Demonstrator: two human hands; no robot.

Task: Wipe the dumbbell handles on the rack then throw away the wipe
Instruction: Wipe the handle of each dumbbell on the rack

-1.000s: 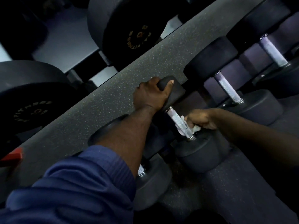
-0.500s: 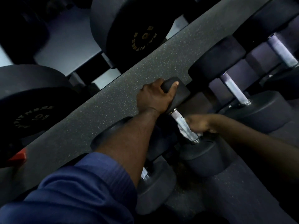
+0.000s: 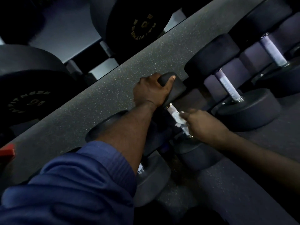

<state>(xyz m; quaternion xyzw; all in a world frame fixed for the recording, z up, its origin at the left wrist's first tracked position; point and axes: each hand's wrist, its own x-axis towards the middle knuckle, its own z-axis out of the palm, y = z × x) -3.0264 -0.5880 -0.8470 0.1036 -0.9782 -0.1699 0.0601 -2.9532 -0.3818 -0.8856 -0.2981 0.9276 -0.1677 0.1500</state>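
A black dumbbell lies on the lower shelf with its silver handle (image 3: pixel 173 112) showing between two round heads. My left hand (image 3: pixel 151 90) grips the far head (image 3: pixel 174 89) of this dumbbell, thumb on top. My right hand (image 3: pixel 200 123) holds a white wipe (image 3: pixel 181 120) against the handle, near its lower end. The near head (image 3: pixel 193 153) sits below my right wrist. Two more dumbbells with bare handles (image 3: pixel 228 86) (image 3: pixel 271 50) lie to the right.
A speckled grey shelf edge (image 3: pixel 100 101) runs diagonally across the view. Large black dumbbells with gold lettering (image 3: pixel 142 26) (image 3: pixel 27 101) sit on the tier above. Another dumbbell (image 3: pixel 149 179) lies under my left forearm. A red tab (image 3: pixel 7 151) shows at the left edge.
My right hand has slid the wipe up along the handle, and more of the wipe shows now. My left hand stays on the far head. The view has shifted slightly.
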